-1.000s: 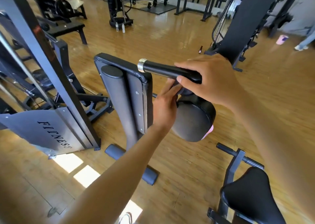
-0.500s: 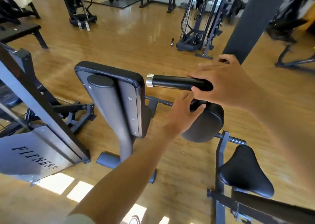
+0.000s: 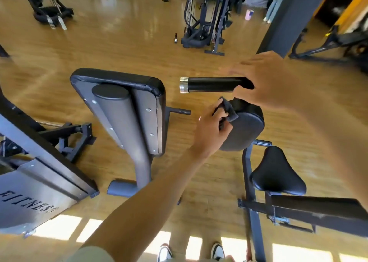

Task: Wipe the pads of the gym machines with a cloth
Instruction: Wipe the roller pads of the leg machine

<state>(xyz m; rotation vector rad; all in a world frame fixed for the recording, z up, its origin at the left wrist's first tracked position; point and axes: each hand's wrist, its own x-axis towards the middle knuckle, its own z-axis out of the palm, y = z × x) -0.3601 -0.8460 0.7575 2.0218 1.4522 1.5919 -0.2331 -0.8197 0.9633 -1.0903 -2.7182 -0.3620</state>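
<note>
While the left hand (image 3: 212, 126) still pinches the gray cloth (image 3: 229, 110) against the round pad (image 3: 246, 127), the right hand (image 3: 266, 80) has let go of the black handle (image 3: 213, 84) just above the pad, fingers now spread and blurry. The cloth has come out where it can be seen, so the wiping looks under way.

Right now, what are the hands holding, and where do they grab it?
The left hand grips a bunched dark cloth against the round pad. The right hand sits at the handle's end; its grip is too blurred to tell.
</note>
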